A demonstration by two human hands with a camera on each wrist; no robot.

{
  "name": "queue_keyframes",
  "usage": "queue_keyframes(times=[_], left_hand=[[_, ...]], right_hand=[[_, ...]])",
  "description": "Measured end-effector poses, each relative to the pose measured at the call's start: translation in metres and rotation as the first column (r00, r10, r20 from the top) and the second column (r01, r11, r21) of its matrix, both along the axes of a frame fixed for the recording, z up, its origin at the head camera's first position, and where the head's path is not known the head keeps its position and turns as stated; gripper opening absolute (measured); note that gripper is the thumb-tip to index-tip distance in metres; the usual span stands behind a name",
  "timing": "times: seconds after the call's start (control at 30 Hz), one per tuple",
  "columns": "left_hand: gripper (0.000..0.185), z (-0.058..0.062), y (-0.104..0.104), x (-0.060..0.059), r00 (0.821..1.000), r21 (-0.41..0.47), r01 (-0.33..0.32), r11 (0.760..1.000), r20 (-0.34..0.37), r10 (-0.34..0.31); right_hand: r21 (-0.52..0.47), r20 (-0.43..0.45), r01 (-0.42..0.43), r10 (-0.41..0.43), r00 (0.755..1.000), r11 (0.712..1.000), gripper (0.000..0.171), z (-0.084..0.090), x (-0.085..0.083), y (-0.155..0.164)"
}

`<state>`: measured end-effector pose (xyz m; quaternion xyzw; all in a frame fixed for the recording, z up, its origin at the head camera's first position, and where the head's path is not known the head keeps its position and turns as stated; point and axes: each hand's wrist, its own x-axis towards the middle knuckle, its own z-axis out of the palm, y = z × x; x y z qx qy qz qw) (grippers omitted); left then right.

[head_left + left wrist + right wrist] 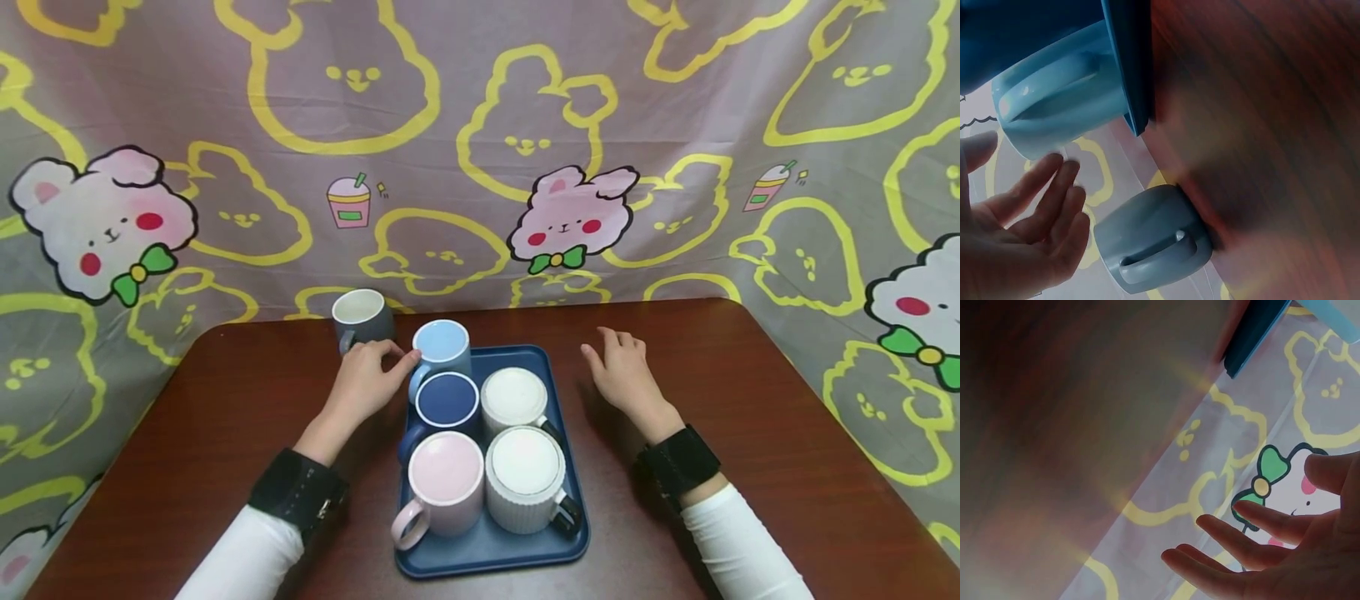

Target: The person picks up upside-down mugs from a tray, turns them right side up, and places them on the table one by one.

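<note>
A small grey ceramic mug [361, 318] is standing upright near the far edge of the dark reddish-brown wooden surface [757, 392], just left of the far left corner of the rectangular dark blue plastic tray [495, 546]. The left hand [369, 379] is lying between this mug and the light blue ceramic mug [442, 348] at the tray's far left corner; its fingers are loosely spread and holding nothing, with the thumb tip seeming to touch the light blue mug's side. The left wrist view is showing the fingers [1054, 206] apart from the grey mug [1150, 240]. On the tray, behind the light blue mug, a navy mug [447, 402] and a pale pink mug [444, 483] are standing in a column toward the near edge, and two white ribbed mugs [514, 398] [527, 477] are sitting beside them. To the right of the tray, the right hand [624, 375] is resting over the surface, fingers relaxed and spread, gripping nothing.
</note>
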<state>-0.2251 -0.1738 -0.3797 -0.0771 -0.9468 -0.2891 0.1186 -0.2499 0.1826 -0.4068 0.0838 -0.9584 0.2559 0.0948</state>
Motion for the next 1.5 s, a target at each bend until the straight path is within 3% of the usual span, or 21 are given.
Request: queue_keyframes(times=[0.2, 0.57, 1.1, 1.5], left_hand=[[0.043, -0.001, 0.004, 0.002, 0.993, 0.035, 0.037, 0.999, 0.109, -0.040], [0.029, -0.003, 0.007, 0.002, 0.978, 0.092, 0.102, 0.991, 0.172, -0.117], [0.022, -0.003, 0.012, 0.003, 0.982, 0.131, 0.030, 0.991, 0.182, -0.054], [0.018, -0.004, 0.019, 0.008, 0.994, 0.085, -0.044, 0.995, 0.107, 0.035]], right_hand=[[-0.007, 0.024, 0.001, -0.001, 1.000, 1.000, 0.055, 0.001, 0.000, -0.006], [-0.010, 0.016, -0.020, 0.021, 1.000, 1.000, 0.055, 0.001, -0.002, -0.017], [-0.013, 0.023, -0.035, 0.036, 0.999, 0.999, 0.055, 0.000, -0.004, -0.037], [-0.014, 0.041, -0.043, 0.044, 0.998, 0.999, 0.055, -0.001, -0.006, -0.049]])
